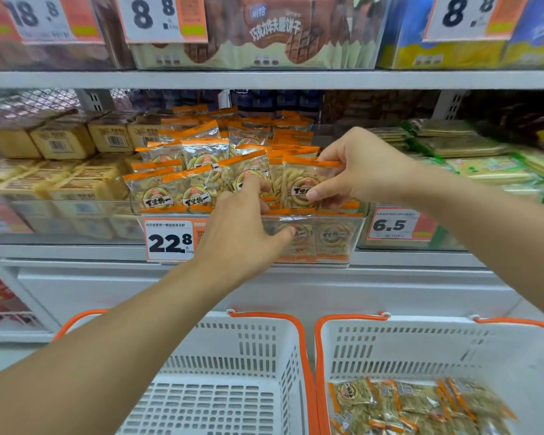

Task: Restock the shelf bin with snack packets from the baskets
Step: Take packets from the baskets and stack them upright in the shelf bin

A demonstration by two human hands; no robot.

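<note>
A clear plastic shelf bin [355, 229] on the middle shelf holds several orange-trimmed snack packets [182, 158] standing in rows. My right hand [358, 167] pinches one packet [299, 183] at the bin's front right, fingers on its top edge and thumb on its face. My left hand [245, 227] reaches over the bin's front wall, fingers curled among the front packets and thumb against the wall's outside. Below stand two white baskets with orange rims: the left basket [233, 356] shows a bare bottom, the right basket [421, 346] holds several of the same packets [415, 406].
Neighbouring bins hold tan packs [60, 142] at the left and green packs [484, 164] at the right. A price tag reading 22.8 [169, 240] hangs on the shelf front. An upper shelf [264, 80] with boxed goods lies overhead.
</note>
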